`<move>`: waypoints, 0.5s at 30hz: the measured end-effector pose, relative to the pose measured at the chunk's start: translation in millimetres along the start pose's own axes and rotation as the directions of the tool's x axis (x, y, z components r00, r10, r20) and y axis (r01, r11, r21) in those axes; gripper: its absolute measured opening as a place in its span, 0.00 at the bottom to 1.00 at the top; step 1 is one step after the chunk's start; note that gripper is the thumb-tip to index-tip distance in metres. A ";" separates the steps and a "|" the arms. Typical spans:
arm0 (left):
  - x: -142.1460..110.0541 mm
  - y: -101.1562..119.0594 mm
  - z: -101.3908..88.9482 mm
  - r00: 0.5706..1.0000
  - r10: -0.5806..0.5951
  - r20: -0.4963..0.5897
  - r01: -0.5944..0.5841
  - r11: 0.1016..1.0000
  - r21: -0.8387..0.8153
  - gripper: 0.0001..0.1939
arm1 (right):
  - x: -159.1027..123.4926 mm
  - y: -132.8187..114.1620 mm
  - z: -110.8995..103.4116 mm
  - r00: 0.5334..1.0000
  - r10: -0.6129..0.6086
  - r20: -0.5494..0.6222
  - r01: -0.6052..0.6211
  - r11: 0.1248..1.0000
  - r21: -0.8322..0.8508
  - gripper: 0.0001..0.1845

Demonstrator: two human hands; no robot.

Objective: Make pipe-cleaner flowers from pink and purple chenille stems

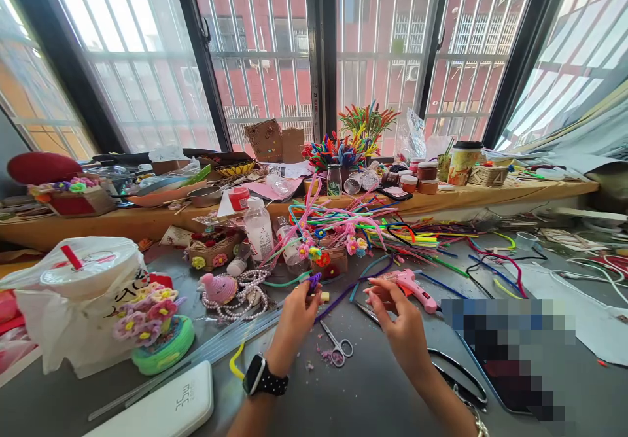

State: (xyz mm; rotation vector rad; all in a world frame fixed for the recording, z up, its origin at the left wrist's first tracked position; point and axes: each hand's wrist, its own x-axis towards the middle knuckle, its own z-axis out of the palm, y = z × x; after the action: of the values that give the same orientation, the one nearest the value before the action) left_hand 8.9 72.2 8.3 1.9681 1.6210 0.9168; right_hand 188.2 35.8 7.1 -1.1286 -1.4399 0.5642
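Note:
My left hand (300, 309), wearing a watch, pinches a coiled purple pipe cleaner (314, 282) between thumb and fingers. A long purple pipe cleaner (360, 281) runs from beside that hand up to the right; I cannot tell whether the two are joined. My right hand (400, 319) hovers to the right, fingers loosely bent and a little apart, nothing visible in them. Behind it lies a pink glue gun (409, 288). Small scissors (336, 345) rest on the grey table between my hands, near purple fluff. A black-handled tool (461, 381) lies partly hidden under my right arm.
Bundled colourful pipe cleaners (417, 241) and bottles (258, 227) stand behind my hands. On the left are a pipe-cleaner flower pot (164, 345), a bagged drink cup (93, 280), a white power bank (167, 401) and clear glue sticks (220, 344). A phone (500, 365) lies right.

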 end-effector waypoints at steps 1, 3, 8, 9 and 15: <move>0.6 -3.1 2.7 1.000 0.007 -0.017 -0.006 0.998 0.055 0.10 | 0.8 -0.5 -1.5 0.999 0.007 -0.032 -0.006 1.000 0.005 0.12; -0.6 -7.1 8.8 1.000 0.017 -0.007 -0.016 0.992 0.129 0.15 | 2.5 -1.5 -4.3 0.997 0.016 -0.081 -0.014 1.000 0.022 0.11; -7.5 -11.4 17.8 0.998 0.035 0.056 -0.049 0.960 0.276 0.22 | 6.1 -2.8 -9.8 0.989 0.031 -0.143 -0.023 0.998 0.060 0.11; -8.0 -12.4 18.4 0.997 0.036 0.063 -0.053 0.952 0.301 0.23 | 6.7 -2.9 -10.6 0.988 0.030 -0.152 -0.020 0.998 0.062 0.11; -7.5 -17.4 16.7 0.998 0.043 0.051 -0.060 0.907 0.416 0.22 | 10.8 -3.0 -18.6 0.977 0.034 -0.209 -0.018 0.997 0.077 0.10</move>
State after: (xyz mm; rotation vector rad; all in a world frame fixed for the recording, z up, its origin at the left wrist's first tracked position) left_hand 8.2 70.2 -16.9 2.3009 1.8697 0.5718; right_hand 206.1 39.2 18.9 -1.1146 -1.2135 0.4971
